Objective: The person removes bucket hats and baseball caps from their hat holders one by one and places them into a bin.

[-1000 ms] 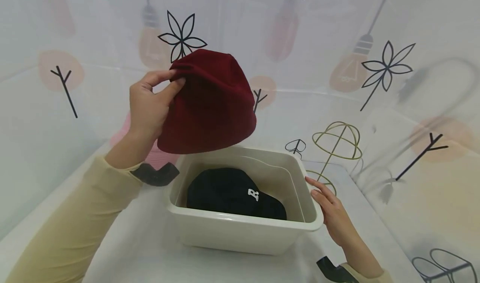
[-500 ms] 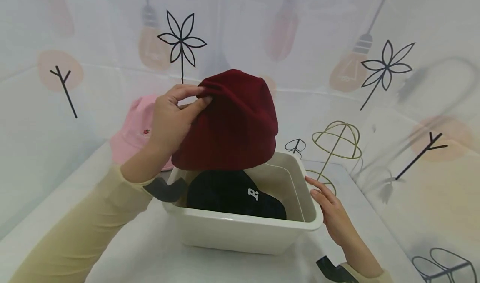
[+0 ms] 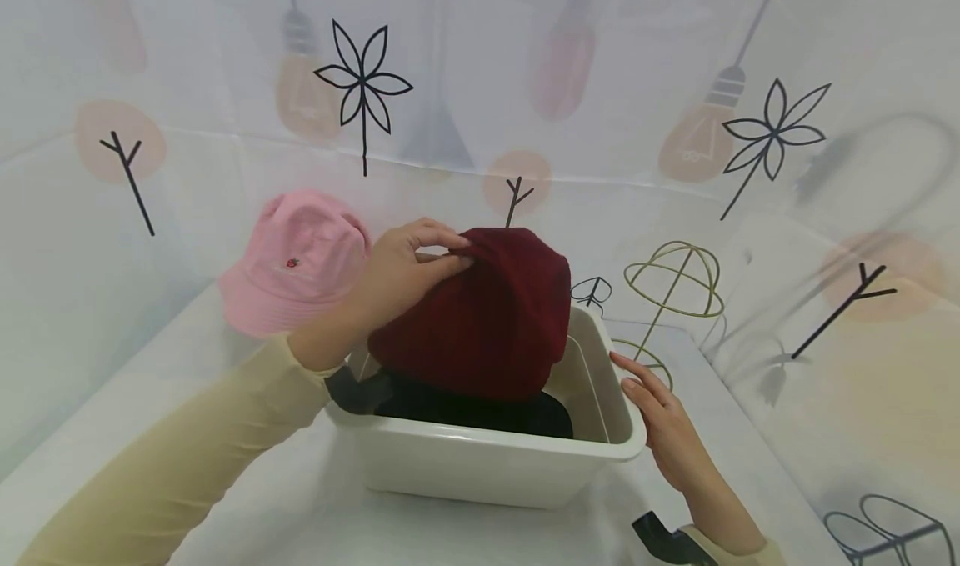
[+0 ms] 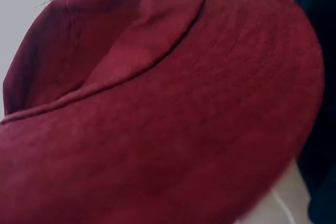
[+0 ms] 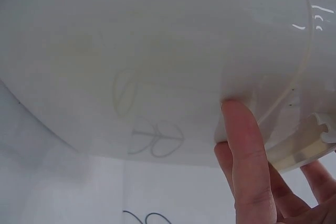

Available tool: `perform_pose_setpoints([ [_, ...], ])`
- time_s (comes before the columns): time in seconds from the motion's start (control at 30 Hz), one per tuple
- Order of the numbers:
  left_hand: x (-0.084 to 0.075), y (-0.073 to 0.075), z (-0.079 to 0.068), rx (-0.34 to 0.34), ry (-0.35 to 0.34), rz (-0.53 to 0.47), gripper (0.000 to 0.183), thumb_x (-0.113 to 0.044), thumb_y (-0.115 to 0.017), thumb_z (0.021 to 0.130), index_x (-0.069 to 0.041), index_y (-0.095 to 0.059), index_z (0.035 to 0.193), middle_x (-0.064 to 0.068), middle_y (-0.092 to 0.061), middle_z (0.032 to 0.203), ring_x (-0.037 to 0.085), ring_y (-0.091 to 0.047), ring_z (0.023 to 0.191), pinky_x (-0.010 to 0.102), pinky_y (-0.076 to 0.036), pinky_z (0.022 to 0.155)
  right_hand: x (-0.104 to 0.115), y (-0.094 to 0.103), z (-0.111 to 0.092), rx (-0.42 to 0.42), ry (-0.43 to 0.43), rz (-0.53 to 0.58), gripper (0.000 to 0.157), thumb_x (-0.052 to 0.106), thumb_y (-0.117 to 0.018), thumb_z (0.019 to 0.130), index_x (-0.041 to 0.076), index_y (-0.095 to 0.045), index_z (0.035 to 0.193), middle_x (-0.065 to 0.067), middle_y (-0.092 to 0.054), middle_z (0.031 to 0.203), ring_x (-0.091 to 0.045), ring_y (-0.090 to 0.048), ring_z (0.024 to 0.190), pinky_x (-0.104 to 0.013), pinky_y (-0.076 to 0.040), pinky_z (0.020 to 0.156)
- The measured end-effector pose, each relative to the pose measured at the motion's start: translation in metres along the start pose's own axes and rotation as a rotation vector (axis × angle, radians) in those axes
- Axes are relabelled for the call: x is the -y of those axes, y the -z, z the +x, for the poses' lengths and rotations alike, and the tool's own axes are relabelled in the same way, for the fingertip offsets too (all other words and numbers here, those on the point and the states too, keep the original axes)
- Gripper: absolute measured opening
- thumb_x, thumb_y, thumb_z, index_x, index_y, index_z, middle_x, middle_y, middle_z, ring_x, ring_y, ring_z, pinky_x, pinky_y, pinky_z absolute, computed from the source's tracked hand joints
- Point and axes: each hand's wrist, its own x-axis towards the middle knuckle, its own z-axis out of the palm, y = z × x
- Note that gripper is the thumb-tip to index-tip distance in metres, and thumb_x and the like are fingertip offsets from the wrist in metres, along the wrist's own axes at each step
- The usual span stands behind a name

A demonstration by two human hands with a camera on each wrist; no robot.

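The thumb and fingers of my left hand (image 3: 408, 270) pinch a dark red brimmed hat (image 3: 495, 316), held tilted partly inside the white plastic bin (image 3: 480, 466). Its crown and stitched brim (image 4: 210, 114) fill much of the left wrist view. Under it in the bin lies a black cap (image 3: 551, 416), mostly covered by the red hat. My right hand (image 3: 667, 424) rests against the bin's right side, with fingertips at the rim. In the right wrist view, nearly straight fingers (image 5: 247, 156) touch the bin's outer wall (image 5: 184, 51).
A pink cap (image 3: 303, 245) with a small red motif stands behind the bin to the left. To the right behind the bin is a gold wire hat stand (image 3: 678, 287). A white cloth (image 3: 262, 508) covers the table, and a printed curtain (image 3: 465, 74) hangs behind.
My left hand has brought the red hat down and to the right, from above the bin to over the black cap. The pink cap has come into full view. My right hand has stayed put.
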Motion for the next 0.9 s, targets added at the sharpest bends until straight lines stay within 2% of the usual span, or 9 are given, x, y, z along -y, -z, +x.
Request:
perform_pose_setpoints([
  [0.13,0.008,-0.007,0.001,0.096,0.052,0.046,0.017,-0.006,-0.072,0.080,-0.003,-0.071,0.097,0.004,-0.064,0.099,0.016,-0.063,0.091,0.025,-0.051,0.080,0.000,0.000,0.000,-0.004,0.000,-0.002,0.044,0.028,-0.041,0.101,0.012,-0.036,0.141,0.000,-0.049,0.118,-0.009,-0.059,0.099,-0.034,-0.052,0.073],
  [0.23,0.013,-0.009,0.003,0.175,0.146,0.061,0.017,-0.007,-0.072,0.080,-0.005,-0.071,0.097,0.003,-0.064,0.102,0.017,-0.065,0.088,0.027,-0.050,0.079,-0.001,0.000,0.000,-0.006,0.003,-0.004,0.045,0.028,-0.041,0.100,0.011,-0.036,0.142,0.002,-0.051,0.118,-0.009,-0.058,0.099,-0.034,-0.052,0.073],
  [0.37,0.019,-0.007,0.009,0.281,0.240,0.139,0.018,-0.010,-0.070,0.081,-0.009,-0.071,0.099,0.001,-0.064,0.107,0.014,-0.059,0.098,0.031,-0.043,0.087,-0.001,0.000,-0.001,-0.003,0.006,0.007,0.044,0.028,-0.041,0.101,0.011,-0.036,0.141,0.002,-0.053,0.116,-0.010,-0.059,0.099,-0.034,-0.052,0.073],
  [0.47,0.023,-0.004,0.013,0.363,0.258,0.220,0.021,-0.012,-0.069,0.082,-0.010,-0.070,0.103,0.001,-0.064,0.110,0.016,-0.050,0.106,0.032,-0.036,0.095,0.000,0.000,0.000,0.002,0.011,0.016,0.044,0.027,-0.041,0.101,0.011,-0.036,0.141,0.002,-0.054,0.115,-0.011,-0.059,0.099,-0.034,-0.052,0.073],
  [0.57,0.029,-0.002,0.015,0.455,0.285,0.225,0.024,-0.010,-0.067,0.082,-0.006,-0.068,0.106,0.004,-0.063,0.108,0.019,-0.050,0.104,0.033,-0.037,0.094,0.000,0.001,0.000,0.010,0.020,0.016,0.044,0.026,-0.040,0.101,0.011,-0.036,0.141,0.002,-0.055,0.115,-0.011,-0.059,0.099,-0.034,-0.052,0.073],
  [0.7,0.040,-0.007,0.015,0.570,0.260,0.275,0.026,-0.007,-0.065,0.083,-0.001,-0.066,0.108,0.007,-0.064,0.106,0.020,-0.054,0.099,0.031,-0.041,0.089,-0.001,0.001,0.000,0.006,0.018,0.007,0.044,0.026,-0.040,0.101,0.011,-0.035,0.142,0.004,-0.056,0.115,-0.010,-0.059,0.099,-0.034,-0.052,0.073],
  [0.83,0.043,-0.017,0.013,0.683,0.139,0.455,0.028,-0.007,-0.064,0.082,0.001,-0.066,0.109,0.009,-0.064,0.107,0.022,-0.055,0.103,0.032,-0.042,0.091,-0.001,0.001,0.000,-0.002,0.004,0.006,0.044,0.026,-0.040,0.101,0.011,-0.035,0.142,0.005,-0.054,0.116,-0.010,-0.058,0.100,-0.035,-0.052,0.073],
  [0.9,0.042,-0.021,0.013,0.736,0.079,0.514,0.031,-0.010,-0.066,0.081,0.000,-0.065,0.110,0.009,-0.062,0.110,0.023,-0.054,0.106,0.032,-0.041,0.094,-0.001,0.000,-0.001,-0.004,0.000,0.009,0.044,0.026,-0.040,0.101,0.010,-0.035,0.142,0.005,-0.053,0.117,-0.010,-0.058,0.100,-0.035,-0.052,0.074],
])
